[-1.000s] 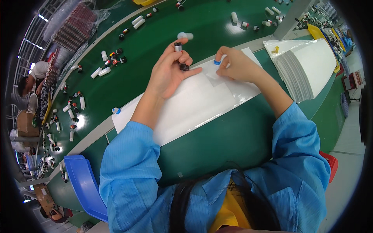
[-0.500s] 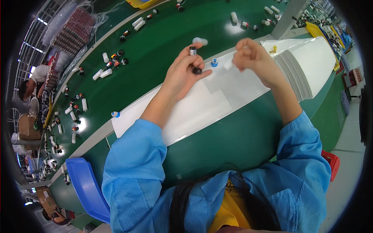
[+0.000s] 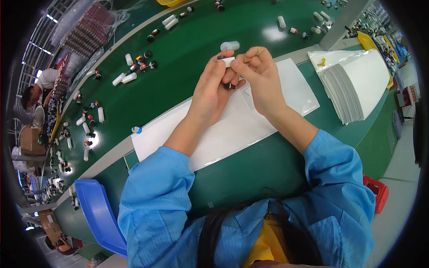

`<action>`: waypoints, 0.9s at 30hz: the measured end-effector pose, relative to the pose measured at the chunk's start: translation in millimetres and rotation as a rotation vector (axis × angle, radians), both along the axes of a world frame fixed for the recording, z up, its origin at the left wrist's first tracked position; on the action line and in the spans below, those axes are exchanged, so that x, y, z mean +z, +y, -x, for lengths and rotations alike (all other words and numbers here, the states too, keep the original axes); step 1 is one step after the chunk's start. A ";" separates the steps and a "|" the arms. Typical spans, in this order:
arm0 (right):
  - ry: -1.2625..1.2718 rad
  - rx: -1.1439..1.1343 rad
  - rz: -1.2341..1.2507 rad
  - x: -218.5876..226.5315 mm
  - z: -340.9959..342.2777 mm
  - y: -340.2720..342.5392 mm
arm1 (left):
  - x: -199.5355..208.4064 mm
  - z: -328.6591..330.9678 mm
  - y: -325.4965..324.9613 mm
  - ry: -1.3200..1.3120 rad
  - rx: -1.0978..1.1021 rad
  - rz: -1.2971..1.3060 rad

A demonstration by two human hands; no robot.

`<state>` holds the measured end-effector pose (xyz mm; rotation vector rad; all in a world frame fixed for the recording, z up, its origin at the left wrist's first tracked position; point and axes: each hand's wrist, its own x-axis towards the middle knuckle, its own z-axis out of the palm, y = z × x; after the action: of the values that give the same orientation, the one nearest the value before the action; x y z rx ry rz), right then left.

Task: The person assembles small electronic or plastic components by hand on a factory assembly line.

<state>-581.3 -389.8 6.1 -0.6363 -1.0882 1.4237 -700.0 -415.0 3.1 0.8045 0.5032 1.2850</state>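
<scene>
My left hand [image 3: 206, 91] is closed round a small dark cylindrical part [image 3: 229, 86], whose black ends show between the fingers. A small white piece [image 3: 227, 61], perhaps a label, lies across it at the fingertips. My right hand [image 3: 262, 80] pinches the right end of that white piece, its fingertips close to the left hand. Beneath both hands lies a glossy white sheet [image 3: 214, 145] on the green table. Just beyond the fingers lies a translucent white cylinder [image 3: 230, 45]. A small blue-and-white part [image 3: 136, 129] sits at the sheet's left corner.
A stack of white sheets [image 3: 342, 94] is to the right. Beyond the table's rim, a green surface [image 3: 187, 58] carries scattered white cylinders and black-and-red parts. A blue tray [image 3: 96, 210] stands at lower left; a metal post [image 3: 344, 27] rises at upper right. Another person [image 3: 44, 82] is far left.
My right hand has come left and down from over the sheet to meet my left hand. A white piece now shows at the held part. The view has shifted slightly.
</scene>
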 end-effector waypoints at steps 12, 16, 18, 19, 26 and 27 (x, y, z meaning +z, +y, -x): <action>-0.223 0.127 0.062 2.6 -7.8 -6.6 | -19.5 11.0 -1.5 -0.076 -0.132 0.068; -0.330 0.157 -0.094 17.2 21.9 -7.8 | -6.6 47.3 -13.3 -0.090 -0.235 -0.007; -0.323 0.301 -0.062 35.8 33.3 -18.9 | 3.6 64.5 -20.6 -0.128 -0.264 -0.060; -0.456 0.260 -0.171 42.8 39.7 -23.5 | 9.3 71.6 -27.1 0.028 -0.198 -0.021; -0.642 0.296 -0.180 28.3 44.0 6.8 | -13.4 161.6 -15.1 1.432 0.418 -0.312; -0.714 0.208 -0.180 22.2 30.3 25.6 | -11.3 181.1 -0.2 1.617 0.553 -0.359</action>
<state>-611.5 -364.2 28.3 -0.9547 -1.8638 1.2722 -881.1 -415.2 -8.1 2.0673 1.8921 0.9480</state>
